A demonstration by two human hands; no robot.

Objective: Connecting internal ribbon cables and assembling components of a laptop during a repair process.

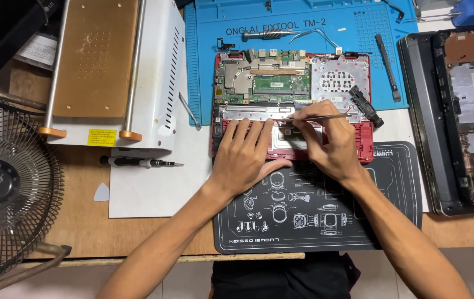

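Nearest the person, both forearms cross a black work mat point(314, 221) printed with white line drawings, which lies just under the wrists. The left hand point(245, 158) rests flat, fingers spread and pressed down on the lower edge of an opened red laptop point(364, 144) — it grips nothing, only steadies the casing. Just beside it, touching at the thumb side, the right hand point(328, 138) is closed in a pen-like pinch on metal tweezers point(314, 117), whose tips point toward the left hand's fingertips and meet the laptop's silver strip above them. Just past the right hand's knuckles lies a loose black speaker part point(365, 105), tilted across the red frame. Beyond both hands the laptop's green circuit board point(273, 83) and its copper heat pipe are exposed. Farther still, a blue silicone repair mat point(209, 66) carries a screwdriver point(267, 35) and a black pry tool point(387, 66). Out past the left hand sit a small screwdriver point(137, 162) on white sheet, a white heating plate machine point(115, 72), and a wire fan point(4, 188); well beyond the right hand lies a second, dark stripped laptop shell point(458, 122).
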